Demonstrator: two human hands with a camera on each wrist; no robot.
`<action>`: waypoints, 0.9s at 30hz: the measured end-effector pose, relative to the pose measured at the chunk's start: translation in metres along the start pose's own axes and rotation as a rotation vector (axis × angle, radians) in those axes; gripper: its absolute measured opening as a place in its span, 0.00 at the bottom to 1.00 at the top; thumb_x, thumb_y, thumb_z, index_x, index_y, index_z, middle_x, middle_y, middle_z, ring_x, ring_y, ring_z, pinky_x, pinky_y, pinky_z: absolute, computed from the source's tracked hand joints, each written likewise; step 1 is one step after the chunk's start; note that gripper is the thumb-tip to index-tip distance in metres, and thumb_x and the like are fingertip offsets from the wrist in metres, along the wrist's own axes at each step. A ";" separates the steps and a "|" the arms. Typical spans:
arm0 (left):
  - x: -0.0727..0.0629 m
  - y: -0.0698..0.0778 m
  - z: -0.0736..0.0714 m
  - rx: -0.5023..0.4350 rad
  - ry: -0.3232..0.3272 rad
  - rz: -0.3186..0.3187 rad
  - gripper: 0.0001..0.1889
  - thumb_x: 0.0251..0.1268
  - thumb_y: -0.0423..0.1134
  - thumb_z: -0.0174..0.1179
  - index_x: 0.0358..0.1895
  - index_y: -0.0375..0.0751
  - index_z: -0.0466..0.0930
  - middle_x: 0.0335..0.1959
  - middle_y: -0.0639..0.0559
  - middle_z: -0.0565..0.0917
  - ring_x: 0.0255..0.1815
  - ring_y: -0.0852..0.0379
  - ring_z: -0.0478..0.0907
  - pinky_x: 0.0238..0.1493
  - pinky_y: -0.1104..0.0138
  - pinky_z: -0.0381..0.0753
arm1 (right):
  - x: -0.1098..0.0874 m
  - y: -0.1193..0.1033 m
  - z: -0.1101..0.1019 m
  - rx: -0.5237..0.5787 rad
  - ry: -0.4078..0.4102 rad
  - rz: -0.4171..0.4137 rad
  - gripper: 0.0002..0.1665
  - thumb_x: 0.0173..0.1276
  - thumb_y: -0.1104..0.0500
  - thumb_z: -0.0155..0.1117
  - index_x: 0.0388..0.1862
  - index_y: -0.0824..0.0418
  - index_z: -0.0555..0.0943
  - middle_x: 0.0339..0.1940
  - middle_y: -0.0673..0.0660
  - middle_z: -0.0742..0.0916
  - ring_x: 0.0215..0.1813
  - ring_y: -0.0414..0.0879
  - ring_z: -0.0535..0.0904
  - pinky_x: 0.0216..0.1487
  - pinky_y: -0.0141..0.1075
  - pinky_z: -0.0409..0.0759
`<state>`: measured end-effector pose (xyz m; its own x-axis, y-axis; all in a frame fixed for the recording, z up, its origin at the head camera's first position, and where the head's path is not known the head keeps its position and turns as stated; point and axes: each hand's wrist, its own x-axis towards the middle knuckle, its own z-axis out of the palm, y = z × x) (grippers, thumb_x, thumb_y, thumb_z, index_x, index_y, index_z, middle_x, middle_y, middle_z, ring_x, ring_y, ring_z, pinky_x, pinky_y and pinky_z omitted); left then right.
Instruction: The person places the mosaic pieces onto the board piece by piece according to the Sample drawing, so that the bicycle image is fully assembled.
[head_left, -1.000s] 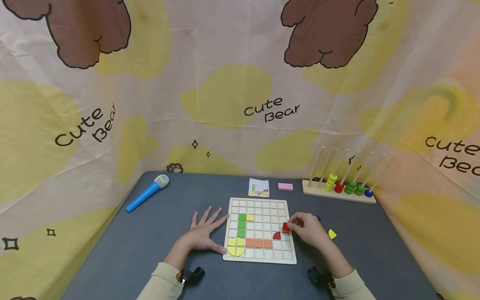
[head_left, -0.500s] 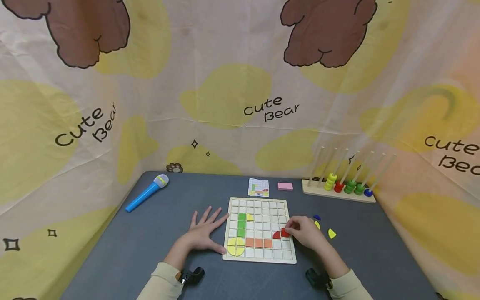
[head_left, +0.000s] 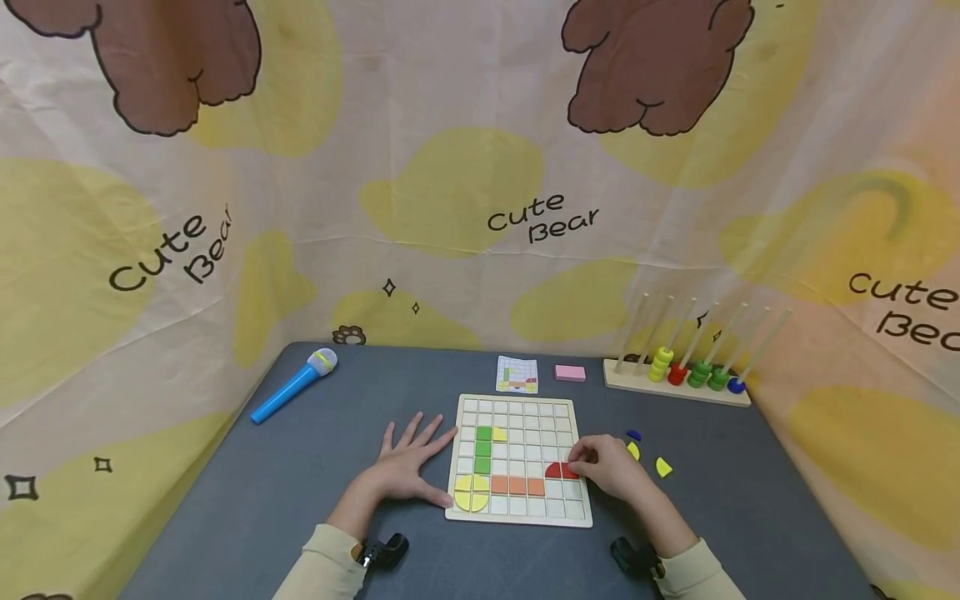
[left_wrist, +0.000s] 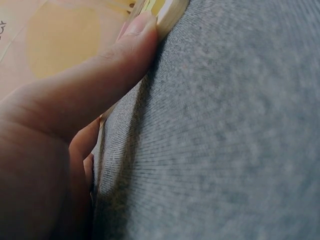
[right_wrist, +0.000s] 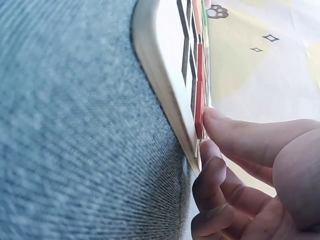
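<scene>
A pale wooden grid board (head_left: 522,521) lies on the dark table. My left hand (head_left: 405,467) is spread flat at its left side, with the thumb and a fingertip touching the edge; in the left wrist view the thumb (left_wrist: 115,65) meets the board's corner. At the right edge my right hand (head_left: 611,467) pinches a red square tile (right_wrist: 199,110) lying in a cell, just right of a red quarter-circle tile (head_left: 552,472). Green square tiles (head_left: 483,450), a small yellow tile (head_left: 500,434), a yellow circle of quarter tiles (head_left: 472,493) and orange square tiles (head_left: 517,486) fill other cells.
Yellow pieces (head_left: 663,467) and a blue piece (head_left: 633,435) lie right of the board. Behind it are a pattern card (head_left: 517,375) and a pink block (head_left: 570,374). A bead rack (head_left: 675,387) stands back right, a blue toy microphone (head_left: 292,390) back left.
My right hand has moved slightly down and left, bringing the red square tile from a tilted position to flat in the cell beside the red quarter-circle. My left hand has stayed in place.
</scene>
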<state>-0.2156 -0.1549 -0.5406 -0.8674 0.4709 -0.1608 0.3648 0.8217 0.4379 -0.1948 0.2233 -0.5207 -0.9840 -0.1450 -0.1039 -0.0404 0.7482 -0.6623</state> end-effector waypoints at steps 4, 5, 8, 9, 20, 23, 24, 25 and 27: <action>0.000 -0.001 0.000 0.004 -0.001 -0.005 0.62 0.38 0.79 0.69 0.81 0.69 0.50 0.85 0.56 0.44 0.84 0.40 0.30 0.73 0.32 0.22 | -0.003 -0.001 -0.004 0.005 0.015 0.002 0.05 0.63 0.60 0.75 0.33 0.52 0.85 0.26 0.48 0.81 0.32 0.44 0.74 0.31 0.33 0.73; 0.000 -0.001 0.001 0.004 -0.002 -0.004 0.62 0.38 0.79 0.69 0.81 0.69 0.50 0.85 0.56 0.44 0.84 0.40 0.30 0.73 0.32 0.22 | -0.004 0.000 -0.006 0.007 0.023 0.002 0.05 0.62 0.60 0.76 0.34 0.53 0.86 0.26 0.48 0.81 0.32 0.44 0.74 0.31 0.33 0.73; 0.001 -0.001 0.001 -0.004 -0.005 -0.001 0.62 0.38 0.79 0.69 0.81 0.69 0.50 0.85 0.56 0.44 0.84 0.40 0.30 0.73 0.32 0.22 | -0.007 0.003 -0.014 0.005 0.058 -0.001 0.06 0.62 0.61 0.76 0.36 0.55 0.86 0.27 0.48 0.82 0.32 0.44 0.74 0.31 0.33 0.73; 0.001 -0.001 0.001 -0.003 -0.006 0.000 0.62 0.38 0.79 0.68 0.81 0.69 0.50 0.85 0.56 0.44 0.84 0.40 0.30 0.73 0.32 0.22 | -0.008 0.005 -0.017 -0.003 0.071 -0.003 0.06 0.62 0.61 0.76 0.37 0.55 0.87 0.28 0.49 0.82 0.33 0.44 0.74 0.31 0.32 0.73; 0.001 -0.001 0.001 -0.007 -0.006 -0.001 0.62 0.38 0.79 0.69 0.81 0.70 0.49 0.85 0.57 0.44 0.84 0.41 0.29 0.73 0.32 0.21 | -0.017 0.028 -0.046 -0.016 0.095 0.049 0.12 0.63 0.60 0.75 0.46 0.61 0.86 0.35 0.53 0.84 0.36 0.47 0.76 0.33 0.34 0.78; 0.000 0.000 0.000 -0.017 -0.003 -0.005 0.62 0.38 0.78 0.70 0.81 0.69 0.50 0.85 0.57 0.44 0.84 0.40 0.30 0.73 0.32 0.21 | -0.016 0.032 -0.050 -0.016 0.103 0.059 0.14 0.64 0.60 0.74 0.47 0.63 0.86 0.36 0.54 0.84 0.37 0.47 0.76 0.32 0.35 0.78; 0.000 0.000 0.000 -0.019 -0.002 -0.004 0.62 0.38 0.78 0.70 0.81 0.69 0.50 0.85 0.56 0.44 0.84 0.40 0.30 0.73 0.32 0.21 | -0.016 0.033 -0.051 -0.019 0.106 0.065 0.15 0.64 0.61 0.74 0.48 0.63 0.86 0.36 0.54 0.84 0.37 0.47 0.75 0.32 0.35 0.78; 0.000 0.001 0.000 -0.018 -0.002 -0.004 0.62 0.38 0.78 0.70 0.81 0.69 0.50 0.85 0.56 0.45 0.84 0.40 0.30 0.73 0.32 0.21 | -0.015 0.035 -0.052 -0.023 0.109 0.072 0.15 0.64 0.61 0.74 0.48 0.64 0.86 0.35 0.54 0.84 0.37 0.47 0.75 0.32 0.35 0.78; -0.001 0.001 0.000 -0.016 -0.003 -0.006 0.62 0.37 0.78 0.70 0.81 0.69 0.50 0.85 0.56 0.45 0.84 0.40 0.30 0.73 0.32 0.21 | -0.014 0.037 -0.053 -0.036 0.105 0.087 0.16 0.64 0.60 0.74 0.49 0.65 0.85 0.35 0.54 0.84 0.36 0.47 0.75 0.32 0.35 0.76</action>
<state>-0.2145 -0.1548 -0.5398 -0.8685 0.4672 -0.1656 0.3547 0.8192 0.4507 -0.1917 0.2875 -0.5047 -0.9967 -0.0115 -0.0802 0.0415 0.7781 -0.6268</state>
